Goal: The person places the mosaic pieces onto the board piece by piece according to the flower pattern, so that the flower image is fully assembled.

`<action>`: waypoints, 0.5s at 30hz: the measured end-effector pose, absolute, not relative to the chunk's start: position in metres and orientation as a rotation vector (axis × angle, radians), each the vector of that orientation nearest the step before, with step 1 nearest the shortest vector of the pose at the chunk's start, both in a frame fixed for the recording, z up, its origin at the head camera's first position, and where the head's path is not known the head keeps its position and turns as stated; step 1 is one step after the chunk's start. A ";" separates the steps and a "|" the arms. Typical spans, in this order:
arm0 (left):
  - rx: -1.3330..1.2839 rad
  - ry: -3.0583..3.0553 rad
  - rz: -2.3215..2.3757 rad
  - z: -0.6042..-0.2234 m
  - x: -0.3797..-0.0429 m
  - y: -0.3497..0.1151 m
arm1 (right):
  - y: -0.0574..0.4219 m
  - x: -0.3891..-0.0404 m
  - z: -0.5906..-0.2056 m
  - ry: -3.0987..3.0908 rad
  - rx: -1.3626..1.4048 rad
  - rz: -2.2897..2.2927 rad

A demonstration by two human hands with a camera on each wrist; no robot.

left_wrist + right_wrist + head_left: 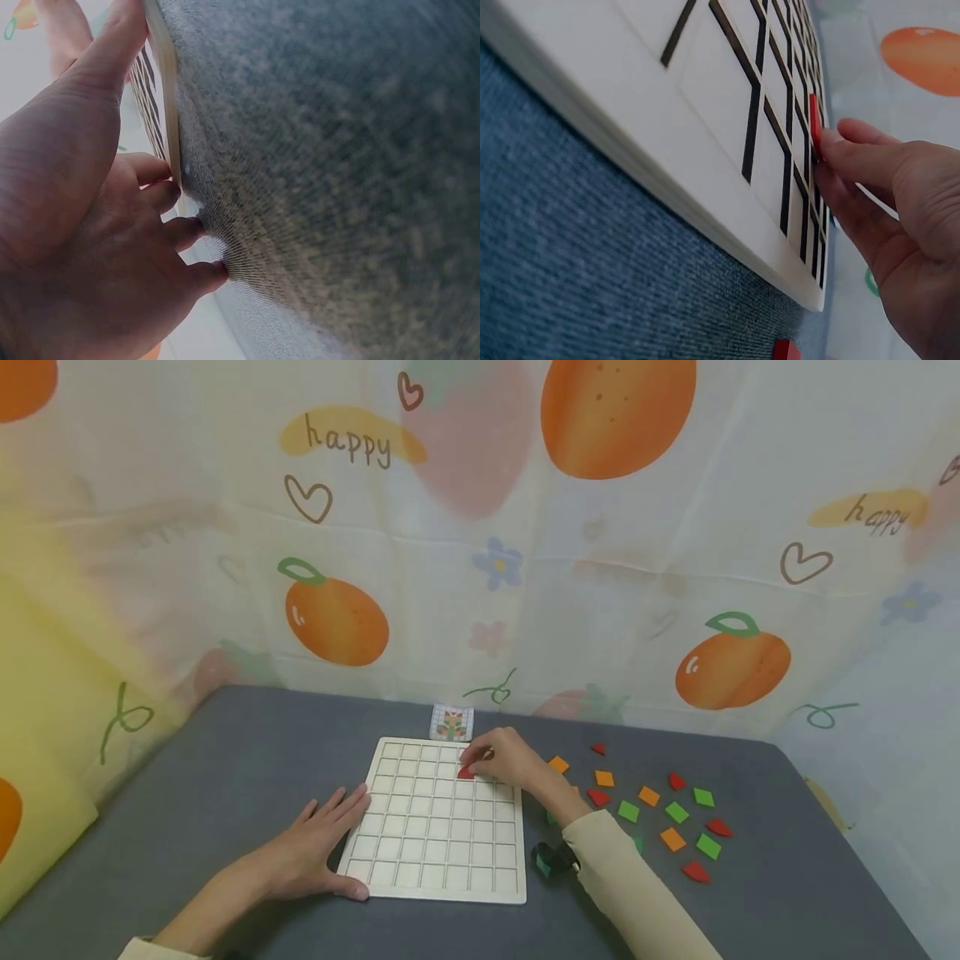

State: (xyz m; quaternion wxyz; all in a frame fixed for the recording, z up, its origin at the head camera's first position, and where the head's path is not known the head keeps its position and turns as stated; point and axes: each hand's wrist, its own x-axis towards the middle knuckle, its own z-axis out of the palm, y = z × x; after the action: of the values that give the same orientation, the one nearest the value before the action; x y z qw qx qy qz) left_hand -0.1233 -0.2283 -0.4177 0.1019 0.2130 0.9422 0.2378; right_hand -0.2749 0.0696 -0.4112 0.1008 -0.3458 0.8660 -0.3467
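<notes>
A white square board (431, 897) divided into a grid of squares lies on the dark grey table. My left hand (311, 852) lies along its left side, fingers spread and fairly straight, thumb at the near left corner. In the left wrist view the fingertips (196, 226) reach down by the board's edge. Over the far right part of the grid, my right hand (512, 758) pinches a small red tile (466, 773) with a curved side. The right wrist view shows this tile (814, 120) edge-on at the grid, between thumb and fingers.
Loose tiles lie right of the board: orange squares (672, 839), green squares (708, 847) and red curved pieces (696, 872). A pattern card (452, 723) sits behind the board's far edge. A fruit-printed cloth (585, 610) hangs behind the table (187, 793).
</notes>
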 end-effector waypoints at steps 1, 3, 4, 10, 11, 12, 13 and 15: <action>0.628 2.783 0.709 -0.418 -0.123 -0.228 | 0.069 -0.275 -0.412 2.569 -1.034 -1.012; 0.626 2.789 0.711 -0.417 -0.122 -0.229 | 0.068 -0.274 -0.412 2.579 -1.062 -0.999; 0.630 2.795 0.705 -0.417 -0.122 -0.229 | 0.067 -0.274 -0.412 2.585 -1.077 -0.991; 0.637 2.775 0.703 -0.417 -0.123 -0.228 | 0.071 -0.272 -0.411 2.599 -1.108 -0.976; 0.637 2.767 0.710 -0.417 -0.123 -0.227 | 0.073 -0.271 -0.410 2.608 -1.109 -0.974; 0.637 2.760 0.717 -0.417 -0.123 -0.227 | 0.075 -0.270 -0.409 2.622 -1.121 -0.971; 0.635 2.756 0.722 -0.418 -0.123 -0.227 | 0.077 -0.270 -0.409 2.636 -1.121 -0.968; 0.631 2.756 0.728 -0.418 -0.122 -0.227 | 0.083 -0.270 -0.407 2.662 -1.129 -0.964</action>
State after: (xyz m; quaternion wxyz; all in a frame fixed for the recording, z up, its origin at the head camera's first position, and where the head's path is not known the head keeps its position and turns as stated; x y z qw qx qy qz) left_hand -0.1223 -0.2269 -0.4177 0.1108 0.2147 0.9382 0.2479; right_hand -0.2698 0.0826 -0.4075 0.0467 -0.3702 0.8723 -0.3160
